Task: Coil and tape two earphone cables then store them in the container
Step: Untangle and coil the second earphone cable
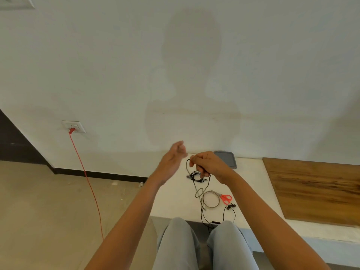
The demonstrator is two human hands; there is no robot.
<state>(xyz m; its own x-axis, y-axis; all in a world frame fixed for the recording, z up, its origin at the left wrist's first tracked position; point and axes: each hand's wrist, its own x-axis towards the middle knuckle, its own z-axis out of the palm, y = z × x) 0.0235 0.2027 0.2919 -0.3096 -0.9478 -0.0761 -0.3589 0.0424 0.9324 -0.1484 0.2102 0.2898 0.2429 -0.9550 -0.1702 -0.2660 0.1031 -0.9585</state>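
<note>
Held cable: thin black earphone cable [187,166], top end pinched in the right hand, the rest trailing down onto the white tabletop [175,203] and toward the body in loose bends.
Cable's far parts: black earbuds [231,206] lying on the tabletop below the right wrist; small black inline remote [215,222] at the table's near edge, just above the knees.
Right hand [209,165]: raised over the table, fingers curled round the cable, grasping it.
Left hand [173,157]: raised just left of the right hand, blurred, fingers extended and relaxed, holding nothing, clear of the cable.
Key relation: slack running lengthwise from the right hand straight back toward the lap, so below and nearer the body than both hands; the free left hand probably best placed to gather it for winding.
Second cable: small bundled black earphone cable [197,176] on the tabletop directly under the right hand; taped or not, impossible to tell.
Container: dark grey rounded-square plastic container [230,158] just beyond the right hand, against the wall.
Tools: thin grey ring [218,200], possibly tape, below the right hand, with red-handled scissors [226,198] touching its right side.
Writing: no brands, labels or text readable.
Farther out: brown wooden board [315,190] well right of the hands; red cord [87,182] plugged into a wall socket well to the left.
</note>
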